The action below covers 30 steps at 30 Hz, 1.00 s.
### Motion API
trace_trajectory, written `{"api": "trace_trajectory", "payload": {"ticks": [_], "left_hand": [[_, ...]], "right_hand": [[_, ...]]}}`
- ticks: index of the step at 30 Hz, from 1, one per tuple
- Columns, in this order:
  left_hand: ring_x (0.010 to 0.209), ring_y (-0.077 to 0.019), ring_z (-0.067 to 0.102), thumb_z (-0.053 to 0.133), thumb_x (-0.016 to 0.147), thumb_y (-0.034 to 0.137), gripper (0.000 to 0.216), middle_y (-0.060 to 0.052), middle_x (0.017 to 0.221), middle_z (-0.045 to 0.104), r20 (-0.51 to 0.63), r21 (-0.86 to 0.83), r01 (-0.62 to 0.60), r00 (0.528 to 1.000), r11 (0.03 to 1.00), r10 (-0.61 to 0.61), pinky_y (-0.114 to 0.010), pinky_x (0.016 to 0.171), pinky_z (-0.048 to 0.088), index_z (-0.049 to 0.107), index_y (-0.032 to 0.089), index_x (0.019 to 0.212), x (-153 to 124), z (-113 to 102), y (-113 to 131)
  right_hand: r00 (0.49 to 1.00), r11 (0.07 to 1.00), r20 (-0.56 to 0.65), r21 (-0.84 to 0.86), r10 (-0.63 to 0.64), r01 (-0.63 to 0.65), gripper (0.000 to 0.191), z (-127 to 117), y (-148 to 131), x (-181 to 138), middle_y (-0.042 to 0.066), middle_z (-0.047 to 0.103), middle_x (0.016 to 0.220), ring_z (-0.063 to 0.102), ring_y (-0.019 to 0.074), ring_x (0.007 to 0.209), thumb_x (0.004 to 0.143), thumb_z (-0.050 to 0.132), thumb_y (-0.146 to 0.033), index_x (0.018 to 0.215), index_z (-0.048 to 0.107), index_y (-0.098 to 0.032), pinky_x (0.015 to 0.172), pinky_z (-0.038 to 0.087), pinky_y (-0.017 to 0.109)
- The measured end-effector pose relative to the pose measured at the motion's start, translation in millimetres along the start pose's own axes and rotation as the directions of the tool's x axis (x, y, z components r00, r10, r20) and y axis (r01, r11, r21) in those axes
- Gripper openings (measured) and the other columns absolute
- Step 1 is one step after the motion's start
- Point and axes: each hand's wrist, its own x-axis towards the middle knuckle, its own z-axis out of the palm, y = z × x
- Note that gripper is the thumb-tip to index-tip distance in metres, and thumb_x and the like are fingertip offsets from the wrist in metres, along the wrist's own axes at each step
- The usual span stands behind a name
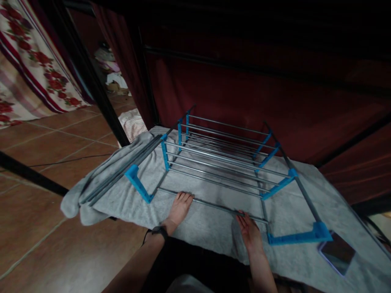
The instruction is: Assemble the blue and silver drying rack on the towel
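Note:
A rack of thin metal rods point(210, 154) with blue plastic brackets point(277, 189) lies on a grey cloth-covered bed. Along its near side runs a single metal rod point(214, 205), and both of my hands are at it. My left hand point(181, 208) has its fingers curled over this rod, left of the middle. Closer to the right end, my right hand point(249, 232) holds the same rod with its fingertips, palm partly turned up. A blue end bracket point(139, 184) stands beyond the rod's left end, and another blue end bracket point(299, 238) extends right of my right hand.
Several loose grey tubes point(122, 171) lie on the cloth point(113, 209) at the left. A phone point(337, 252) rests by the right bracket. Dark metal posts point(91, 77) and a maroon curtain point(229, 93) stand around the bed. Brown floor tiles point(70, 244) show at the left.

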Motion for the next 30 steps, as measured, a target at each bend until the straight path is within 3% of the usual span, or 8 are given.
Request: {"api": "trace_trajectory", "payload": {"ticks": [13, 22, 30], "left_hand": [[0.097, -0.0208, 0.059, 0.045, 0.095, 0.011, 0.031, -0.008, 0.104, 0.067, -0.017, -0.004, -0.015, 1.0, 1.0, 0.015, -0.039, 0.093, 0.045, 0.065, 0.018, 0.118, -2.5, 0.0, 2.3], [0.099, -0.0214, 0.059, 0.044, 0.095, 0.011, 0.033, -0.009, 0.108, 0.067, -0.004, -0.02, -0.016, 1.0, 1.0, 0.016, -0.039, 0.094, 0.045, 0.064, 0.018, 0.12, -3.1, -0.9, 3.5], [0.101, -0.0225, 0.06, 0.041, 0.093, 0.007, 0.036, -0.009, 0.108, 0.068, -0.014, -0.009, -0.025, 1.0, 1.0, 0.025, -0.042, 0.096, 0.046, 0.064, 0.017, 0.119, -3.9, 0.0, 1.5]], "right_hand": [[0.998, 0.999, -0.056, 0.023, -0.036, 0.038, 0.006, -2.3, 2.9, 3.7, 0.004, 0.077, 0.088, 0.074, 0.0219, 0.095, 0.073, 0.069, -0.022, 0.072, 0.072, -0.026, 0.09, 0.061, 0.039], [0.999, 0.999, -0.041, -0.015, -0.029, 0.028, 0.005, -4.5, 2.8, 6.8, 0.006, 0.075, 0.092, 0.07, 0.0256, 0.103, 0.072, 0.072, -0.026, 0.075, 0.07, -0.024, 0.104, 0.052, 0.048], [1.0, 0.999, -0.006, 0.046, 0.007, -0.007, 0.006, 0.3, -0.9, 1.3, 0.004, 0.077, 0.095, 0.071, 0.0224, 0.103, 0.074, 0.069, -0.021, 0.077, 0.071, -0.026, 0.104, 0.052, 0.043]]}}
